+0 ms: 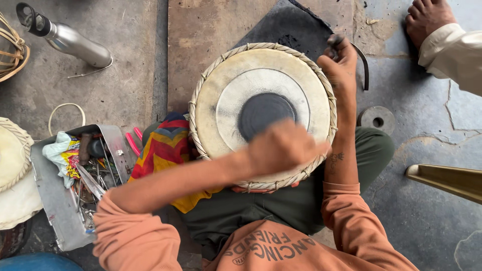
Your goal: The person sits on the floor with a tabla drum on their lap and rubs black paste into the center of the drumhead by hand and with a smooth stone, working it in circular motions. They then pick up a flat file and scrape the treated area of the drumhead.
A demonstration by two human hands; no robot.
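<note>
A round hand drum (261, 80) with a pale skin, a black centre patch and a braided rim rests in my lap. My left hand (282, 146) is blurred, fingers curled, over the near part of the drumhead beside the black patch; whether it holds anything cannot be told. My right hand (341, 65) reaches past the drum's far right rim and is closed on a dark metal tool (362, 65) with a curved end.
An open metal box (60, 200) of tools lies at left, a colourful cloth (168, 145) beside the drum. A metal bottle (70, 40) lies at upper left. Another person's foot (427, 17) and sleeve sit at upper right. A metal disc (377, 120) lies on the floor.
</note>
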